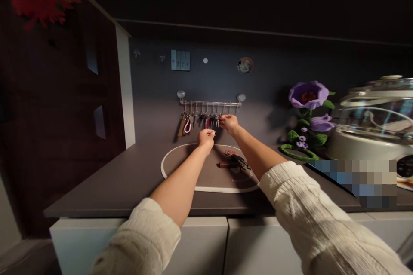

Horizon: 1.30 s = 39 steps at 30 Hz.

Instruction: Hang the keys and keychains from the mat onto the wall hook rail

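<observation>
**My tally**

I count one left hand (205, 138), one right hand (229, 123), one rack (211, 103), two suction discs (181, 94), two wall hooks (137, 53), one wall panel (180, 60), one mat (214, 179), two large purple flowers (298, 94). The hanging keys (217, 122) are too small to count.

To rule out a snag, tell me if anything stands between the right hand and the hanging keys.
Nothing visible: the right hand is beside the hanging keys; the left hand is lower and leftward.

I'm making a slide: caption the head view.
Left hand and right hand by a rack of hanging keys, more keys on the mat.
</observation>
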Each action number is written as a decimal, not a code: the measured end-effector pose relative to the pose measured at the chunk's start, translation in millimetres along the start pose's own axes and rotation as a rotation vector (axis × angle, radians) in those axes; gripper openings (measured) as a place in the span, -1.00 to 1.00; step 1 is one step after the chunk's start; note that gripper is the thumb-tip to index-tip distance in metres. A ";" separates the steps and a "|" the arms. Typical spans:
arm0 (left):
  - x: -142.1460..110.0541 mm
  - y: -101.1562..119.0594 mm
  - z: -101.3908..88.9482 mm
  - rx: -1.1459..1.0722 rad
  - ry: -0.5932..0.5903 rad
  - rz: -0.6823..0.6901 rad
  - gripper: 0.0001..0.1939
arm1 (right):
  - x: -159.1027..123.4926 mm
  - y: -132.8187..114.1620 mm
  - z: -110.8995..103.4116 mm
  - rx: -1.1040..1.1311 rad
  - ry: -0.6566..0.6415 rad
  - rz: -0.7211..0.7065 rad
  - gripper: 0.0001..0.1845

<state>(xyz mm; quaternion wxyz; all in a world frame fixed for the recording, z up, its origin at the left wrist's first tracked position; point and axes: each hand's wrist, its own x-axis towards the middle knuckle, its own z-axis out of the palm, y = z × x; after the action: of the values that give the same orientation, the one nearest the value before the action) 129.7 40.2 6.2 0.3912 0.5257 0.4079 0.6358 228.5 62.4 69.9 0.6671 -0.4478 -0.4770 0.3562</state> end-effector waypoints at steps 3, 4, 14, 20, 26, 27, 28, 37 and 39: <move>-3.4 3.1 -1.1 0.013 -0.060 0.002 -0.88 | -7.5 -2.1 -6.9 -0.031 0.013 0.020 -0.84; -5.0 4.4 -1.7 0.020 -0.085 0.004 -0.88 | -10.1 -2.5 -9.7 -0.041 0.011 0.027 -0.85; -26.9 15.8 -5.4 0.229 -0.413 0.106 -0.94 | -48.7 3.2 -48.7 -0.025 -0.111 0.074 -0.97; -37.3 18.5 -7.3 0.358 -0.552 0.145 -0.96 | -75.7 17.8 -75.5 -0.050 -0.095 0.080 -0.93; -36.8 16.0 -11.2 0.529 -0.681 0.197 -0.94 | -93.4 29.0 -94.4 -0.169 -0.096 0.010 -0.89; -36.1 14.3 -11.5 0.562 -0.705 0.206 -0.94 | -94.7 30.3 -96.1 -0.205 -0.096 -0.004 -0.89; -35.4 12.5 -11.7 0.597 -0.724 0.215 -0.93 | -95.6 31.5 -97.2 -0.240 -0.096 -0.020 -0.88; -36.7 3.0 -11.5 0.844 -0.809 0.348 -0.87 | -91.4 38.5 -94.7 -0.392 -0.130 -0.119 -0.92; -37.2 2.4 -11.2 0.841 -0.782 0.379 -0.87 | -88.9 41.0 -94.3 -0.409 -0.137 -0.134 -0.92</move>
<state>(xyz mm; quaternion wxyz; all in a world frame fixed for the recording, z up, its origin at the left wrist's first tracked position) 123.8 3.8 -5.8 0.1505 0.8937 0.3493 0.2381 290.8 -28.0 -10.3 0.5507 -0.5157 -0.6123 0.2364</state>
